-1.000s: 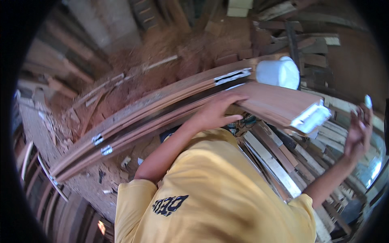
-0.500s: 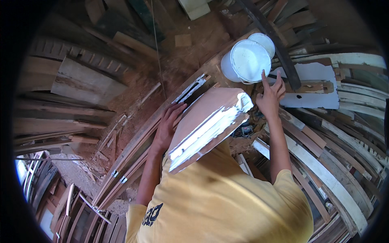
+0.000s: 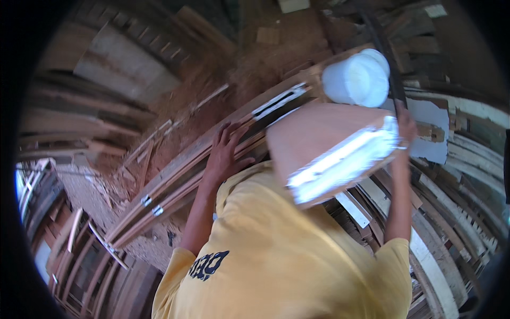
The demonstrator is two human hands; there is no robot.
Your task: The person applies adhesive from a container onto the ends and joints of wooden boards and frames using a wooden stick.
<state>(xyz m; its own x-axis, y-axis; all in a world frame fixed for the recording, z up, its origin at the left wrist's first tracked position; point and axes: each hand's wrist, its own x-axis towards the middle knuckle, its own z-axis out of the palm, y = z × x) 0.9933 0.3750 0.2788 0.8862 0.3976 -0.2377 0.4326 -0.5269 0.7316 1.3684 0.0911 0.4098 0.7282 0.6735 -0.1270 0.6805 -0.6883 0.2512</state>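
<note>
My left hand (image 3: 227, 151) rests with its fingers apart on long wooden strips (image 3: 183, 173). In front of my yellow shirt is a brown, flat-topped piece (image 3: 324, 125) with a side thickly smeared white; what supports it is hidden. Just past that piece's right corner is my right hand (image 3: 406, 130), smeared by motion and partly covered. Its fingers do not show clearly, nor does anything they may hold. A white bucket (image 3: 342, 80) stands beyond the brown piece, with another white round container (image 3: 378, 57) behind it.
A dark beam (image 3: 381, 40) runs past the buckets toward my right hand. On the right lie a pale board (image 3: 438, 119) with a cut-out and many stacked planks (image 3: 441, 207). More boards (image 3: 125, 66) lie at the far left, beside reddish-brown ground (image 3: 212, 74).
My right hand has moved away from the bucket's rim to the right and down. The brown piece and the buckets sit farther right in view. My left hand stays on the strips.
</note>
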